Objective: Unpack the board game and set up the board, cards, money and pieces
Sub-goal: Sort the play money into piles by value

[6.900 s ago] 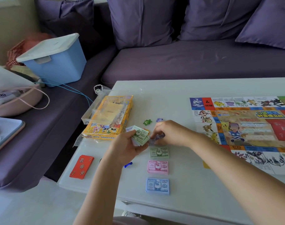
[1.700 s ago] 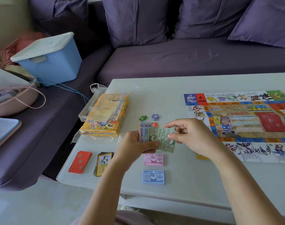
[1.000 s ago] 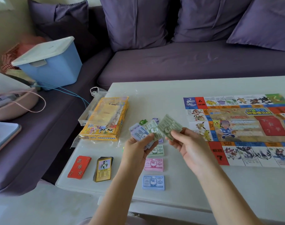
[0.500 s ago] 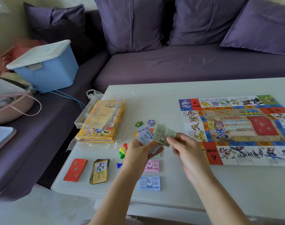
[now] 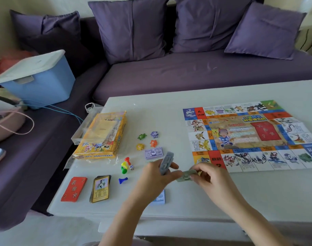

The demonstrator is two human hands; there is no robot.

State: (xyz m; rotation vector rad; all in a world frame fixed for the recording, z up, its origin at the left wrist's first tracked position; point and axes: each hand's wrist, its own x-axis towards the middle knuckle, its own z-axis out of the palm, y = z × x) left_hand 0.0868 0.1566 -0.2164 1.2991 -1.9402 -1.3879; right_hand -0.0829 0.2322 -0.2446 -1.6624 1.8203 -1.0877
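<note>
Seen from the head camera, I'd say the set-up is well past halfway. The board (image 5: 213, 158) lies unfolded and flat toward the right edge of the table (image 5: 169, 112). The emptied yellow box (image 5: 101, 137) sits at the left edge, its clear wrapper poking past it. Near the front-left corner the red card deck (image 5: 74, 189) and the yellow card deck (image 5: 99, 188) lie side by side. Four pawns (image 5: 124, 167) and a die (image 5: 131, 167) are loosely scattered between the box and the hands, with four star tokens (image 5: 147, 140) just beyond them.

The money is the step in hand. A purple money stack (image 5: 153, 153) is laid down, and a blue money stack (image 5: 159, 197) sits close to the front edge, half hidden by the forearm. The left hand (image 5: 154, 176) grips an unsorted bundle of notes (image 5: 166, 162), fingers curled round it. The right hand (image 5: 210, 178) pinches greenish notes (image 5: 186, 174) drawn from that bundle. Anything beneath the hands is hidden. I judge what's left to be finishing the sort and putting the pawns on the board.

There's plenty of bare room along the far edge and in the strip between the tokens and the board. The red deck and the blue stack lie close enough to the edge that a sweeping forearm could knock them off.
</note>
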